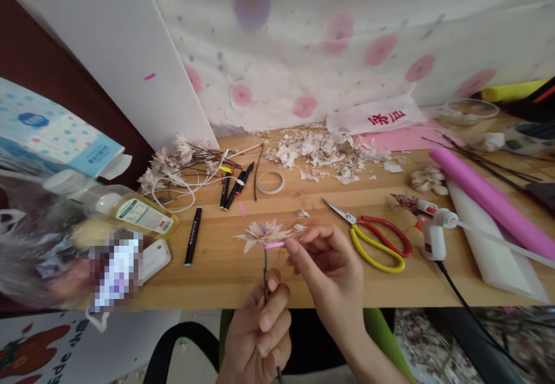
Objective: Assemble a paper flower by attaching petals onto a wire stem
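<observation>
My left hand (262, 326) is closed round a thin dark stem (266, 265), which stands nearly upright. On top of the stem sits a pale pinkish flower (262, 232) with thin pointed petals and a bit of blue-green at its centre. Between the thumb and forefinger of my right hand (332, 274) is the end of a narrow pink strip (274, 245). The strip's other end meets the stem just under the flower. Scissors (368, 233) with one red and one yellow handle lie open to the right of my right hand.
A glue gun (433, 233) with a black cord stands at right, near rolled pink sheet (489, 199). Dried petals (321, 152) lie heaped at the back. Black markers (193, 236), a tape roll (270, 182) and a bottle (143, 213) are to the left.
</observation>
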{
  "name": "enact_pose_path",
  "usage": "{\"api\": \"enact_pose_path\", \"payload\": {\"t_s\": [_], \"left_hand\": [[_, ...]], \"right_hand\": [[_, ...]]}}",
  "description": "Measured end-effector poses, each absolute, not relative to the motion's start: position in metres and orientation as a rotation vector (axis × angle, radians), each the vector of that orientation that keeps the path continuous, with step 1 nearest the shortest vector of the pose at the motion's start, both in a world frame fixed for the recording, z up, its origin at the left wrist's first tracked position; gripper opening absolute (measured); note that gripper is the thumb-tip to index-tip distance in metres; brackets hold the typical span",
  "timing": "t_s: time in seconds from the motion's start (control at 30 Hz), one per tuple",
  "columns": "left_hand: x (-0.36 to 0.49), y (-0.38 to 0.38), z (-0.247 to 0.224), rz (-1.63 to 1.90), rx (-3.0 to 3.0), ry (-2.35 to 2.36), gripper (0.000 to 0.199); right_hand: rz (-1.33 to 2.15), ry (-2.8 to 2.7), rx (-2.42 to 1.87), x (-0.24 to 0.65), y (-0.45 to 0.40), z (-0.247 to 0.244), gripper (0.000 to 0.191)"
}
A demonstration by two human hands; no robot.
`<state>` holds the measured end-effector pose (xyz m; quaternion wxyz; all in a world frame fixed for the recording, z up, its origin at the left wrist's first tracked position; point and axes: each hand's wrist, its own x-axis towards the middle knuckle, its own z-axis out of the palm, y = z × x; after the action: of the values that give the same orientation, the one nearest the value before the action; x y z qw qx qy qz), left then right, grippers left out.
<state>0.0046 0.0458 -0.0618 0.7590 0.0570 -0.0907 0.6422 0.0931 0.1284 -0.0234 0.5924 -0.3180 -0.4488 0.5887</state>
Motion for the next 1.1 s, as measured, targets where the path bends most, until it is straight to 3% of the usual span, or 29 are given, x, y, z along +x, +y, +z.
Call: {"api": "enact_pose_path", "payload": {"t_s": [0.37,1.1], "left_hand": [[0.009,0.058,-0.052,1.367,0.202,0.116,0.016],[0.011,0.054,-0.041,1.344,0.164,0.122,0.016]], "right_hand": [[1.363,-0.957,-0.7,0.092,0.125,-0.013,0.02],[0.952,-1.234,-0.82,0.092,0.126,-0.032,0.02]]}}
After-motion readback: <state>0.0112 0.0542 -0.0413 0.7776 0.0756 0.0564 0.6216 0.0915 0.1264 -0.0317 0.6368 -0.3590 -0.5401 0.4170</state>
